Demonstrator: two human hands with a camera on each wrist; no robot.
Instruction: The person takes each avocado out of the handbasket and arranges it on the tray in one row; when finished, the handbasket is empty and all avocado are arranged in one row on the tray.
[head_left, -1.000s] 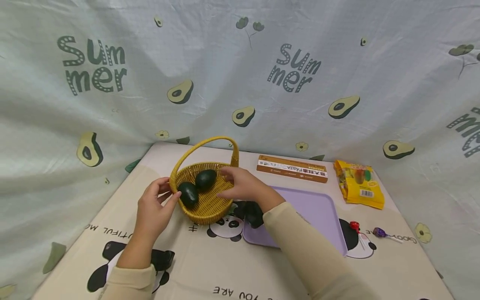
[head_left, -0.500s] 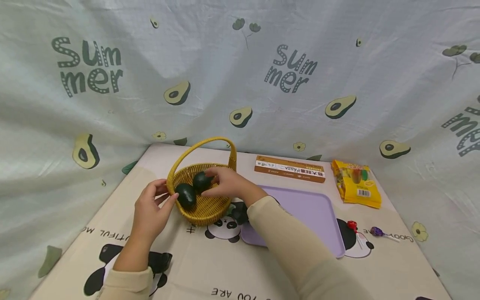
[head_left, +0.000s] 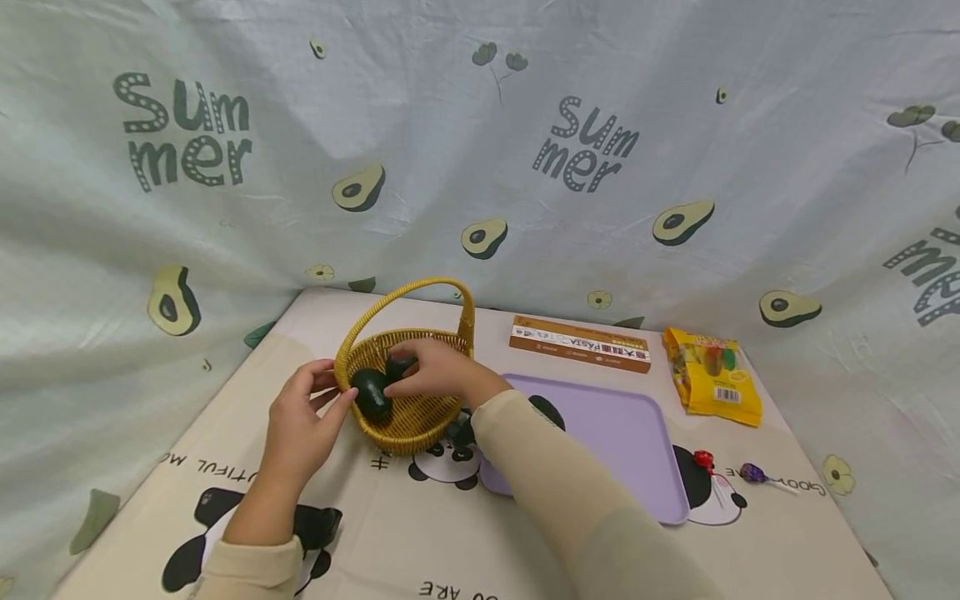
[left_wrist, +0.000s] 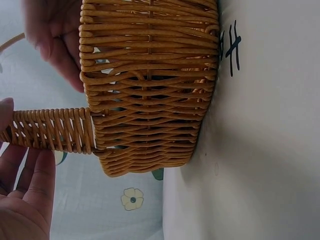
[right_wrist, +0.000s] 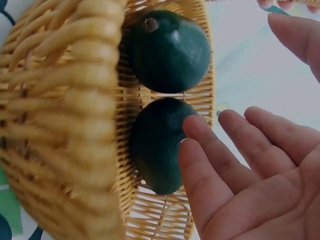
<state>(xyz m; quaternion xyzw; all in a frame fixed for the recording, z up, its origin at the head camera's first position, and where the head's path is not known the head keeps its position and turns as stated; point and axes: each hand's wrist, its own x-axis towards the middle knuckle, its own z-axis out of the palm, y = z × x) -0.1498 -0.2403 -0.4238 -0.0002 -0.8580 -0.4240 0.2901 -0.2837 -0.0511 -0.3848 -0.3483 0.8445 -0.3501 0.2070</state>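
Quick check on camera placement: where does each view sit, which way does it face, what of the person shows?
Head: above, looking forward and down at the yellow wicker basket holding two dark green avocados; both hands and sleeves show.
Left wrist: beside the basket's outer wall, view rolled sideways; left hand's fingers at the handle.
Right wrist: looking into the basket at both avocados; right hand shows.
Shared: all three show the basket.

Yellow wicker basket [head_left: 408,417] w/ arched handle stands upright, left-centre of table. 2 dark green avocados inside: near one [head_left: 371,393], far one [head_left: 397,365], side by side.
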